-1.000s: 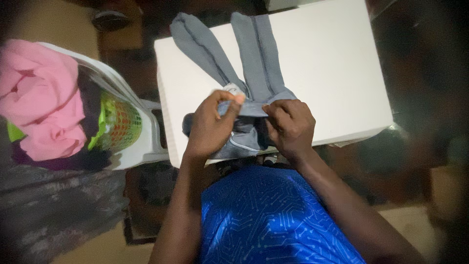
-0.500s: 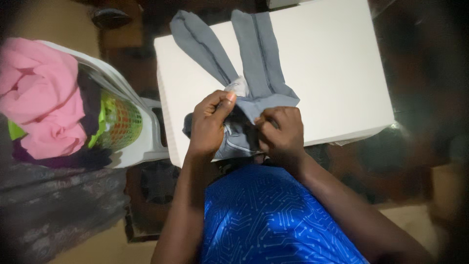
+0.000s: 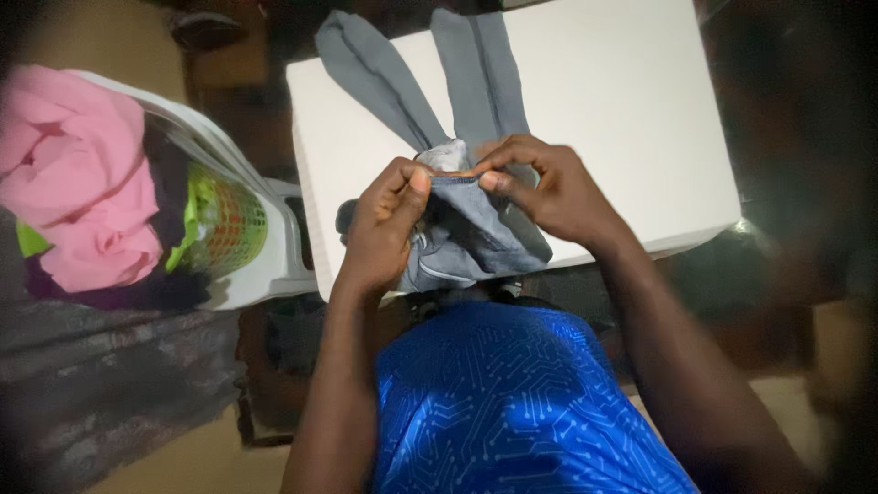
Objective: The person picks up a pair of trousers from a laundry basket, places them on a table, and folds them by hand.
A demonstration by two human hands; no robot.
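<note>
Grey trousers (image 3: 476, 229) lie on a white table (image 3: 631, 110), their two legs stretching away from me to the far edge. My left hand (image 3: 384, 224) pinches the waistband at its left side. My right hand (image 3: 549, 187) pinches the same waistband edge a little to the right, so the cloth is held taut between both hands above the table's near edge. The lower part of the waist hangs folded under my hands.
A white laundry basket (image 3: 265, 247) stands left of the table, heaped with pink cloth (image 3: 82, 183), a green mesh item and dark clothes. Patterned grey fabric (image 3: 110, 366) lies at lower left. The floor around is dark.
My right hand has moved up and away from me, lifting the waistband edge. My left hand rose slightly and keeps its pinch on the cloth.
</note>
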